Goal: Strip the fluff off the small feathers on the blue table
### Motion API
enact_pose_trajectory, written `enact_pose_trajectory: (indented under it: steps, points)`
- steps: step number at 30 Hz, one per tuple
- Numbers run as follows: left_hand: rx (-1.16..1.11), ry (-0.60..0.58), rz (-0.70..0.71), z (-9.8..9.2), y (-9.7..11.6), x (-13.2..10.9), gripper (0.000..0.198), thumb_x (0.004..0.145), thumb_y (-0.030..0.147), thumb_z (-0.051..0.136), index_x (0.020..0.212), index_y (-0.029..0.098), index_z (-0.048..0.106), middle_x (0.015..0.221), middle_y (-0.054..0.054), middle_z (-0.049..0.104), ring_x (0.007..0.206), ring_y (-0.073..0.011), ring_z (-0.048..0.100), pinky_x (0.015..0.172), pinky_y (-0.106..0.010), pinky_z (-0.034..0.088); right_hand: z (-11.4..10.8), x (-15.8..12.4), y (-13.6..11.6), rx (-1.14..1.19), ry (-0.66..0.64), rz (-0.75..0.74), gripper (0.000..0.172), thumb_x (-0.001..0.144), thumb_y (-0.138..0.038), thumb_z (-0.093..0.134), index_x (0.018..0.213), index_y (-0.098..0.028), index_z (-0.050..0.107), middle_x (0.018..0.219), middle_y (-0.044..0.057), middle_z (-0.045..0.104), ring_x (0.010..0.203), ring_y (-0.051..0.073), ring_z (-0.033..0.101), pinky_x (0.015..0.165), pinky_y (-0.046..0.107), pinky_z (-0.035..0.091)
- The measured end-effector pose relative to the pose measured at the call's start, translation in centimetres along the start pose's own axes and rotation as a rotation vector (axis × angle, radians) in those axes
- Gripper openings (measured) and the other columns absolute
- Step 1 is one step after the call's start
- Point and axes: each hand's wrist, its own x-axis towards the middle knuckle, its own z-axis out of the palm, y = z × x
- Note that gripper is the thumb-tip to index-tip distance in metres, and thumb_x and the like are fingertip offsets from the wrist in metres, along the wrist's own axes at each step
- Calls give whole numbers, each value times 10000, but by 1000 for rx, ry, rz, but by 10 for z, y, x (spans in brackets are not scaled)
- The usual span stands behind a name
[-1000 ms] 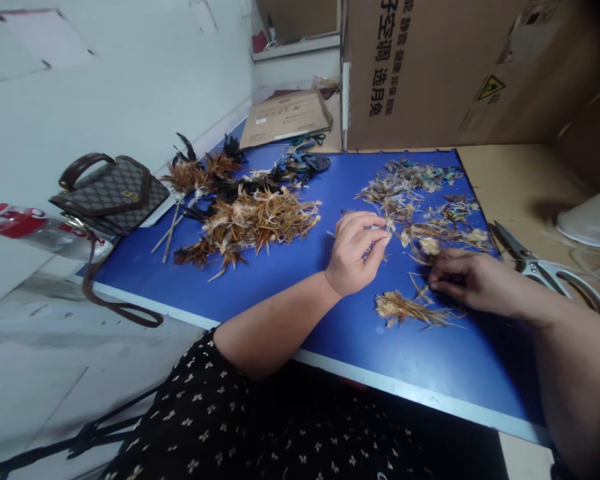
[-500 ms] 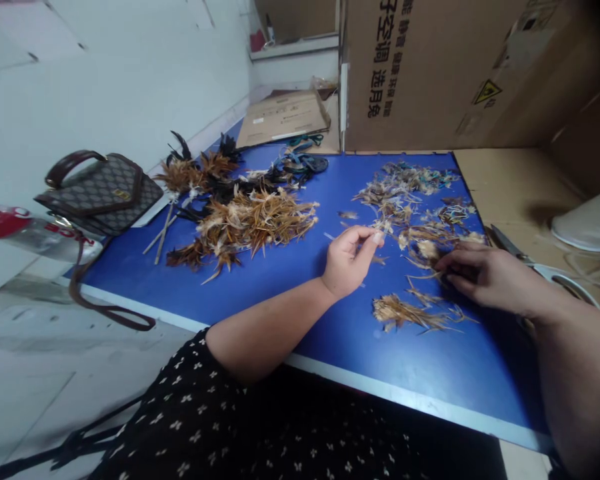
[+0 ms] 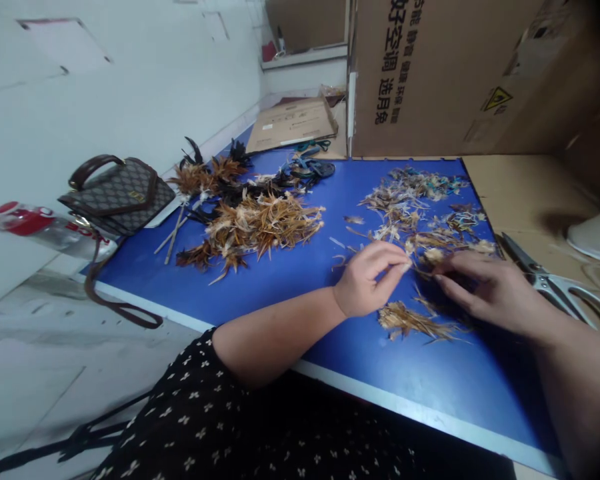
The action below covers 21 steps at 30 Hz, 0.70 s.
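Note:
My left hand [image 3: 373, 279] is in a pinch, its thumb and forefinger pressed together at one end of a thin brown feather [image 3: 422, 272]. Close by on the right, my right hand [image 3: 487, 288] has its thumb and fingers closed at the feather's other end; its exact grip is partly hidden. Just below the hands lies a bundle of tan feathers [image 3: 415, 322]. Beyond them, loose grey and brown feathers [image 3: 397, 200] are scattered over the blue tabletop [image 3: 290, 287].
A large heap of brown feathers [image 3: 260, 227] covers the table's left part, near a handbag [image 3: 125, 193] and a plastic bottle [image 3: 45, 230]. Scissors [image 3: 555, 283] lie beside my right wrist. A tall cardboard box [image 3: 440, 80] stands at the back.
My left hand has moved right and nearer to me, from the scattered feathers to close by my right hand. The right hand stays almost in place. The view has shifted slightly.

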Motion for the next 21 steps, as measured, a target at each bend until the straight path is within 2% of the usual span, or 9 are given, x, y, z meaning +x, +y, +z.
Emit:
enact_pose_trajectory:
  steps: [3,6,12,17,21]
  points:
    - [119,-139,90,1,0,1,84,1072,233,678,1037,194,744,1215,-131,803,1154,-228,754,1041,-477,615,12,4,-13,63,9,-20,81,1063,-316,672,1084,-273,737,1006,79,791,903,255,743,825,409,592]
    - [121,-217,91,3,-2,0,80,1066,230,687,1012,205,741,1130,-92,828,1128,-223,763,1047,-473,597,18,7,-23,91,47,-43,65,1065,-291,675,1105,-283,725,1007,64,781,907,245,742,834,397,594]
    - [78,-176,67,3,-2,-4,96,1080,222,672,1028,176,737,975,-74,814,939,-189,756,941,-411,591,17,6,-31,131,40,48,91,1085,-351,645,1078,-288,711,971,47,755,866,227,708,830,377,586]
    - [61,-134,-11,6,-2,-6,119,1090,241,658,1048,174,746,984,-74,821,918,-176,757,925,-383,615,20,6,-33,140,60,81,114,1082,-384,650,1055,-288,705,958,48,766,836,227,712,809,376,586]
    - [33,-148,-75,8,-3,-8,150,1087,269,661,998,181,744,955,-73,808,906,-178,757,920,-378,627,25,8,-34,132,68,79,151,1079,-416,651,1026,-287,708,919,49,765,807,231,714,775,386,587]
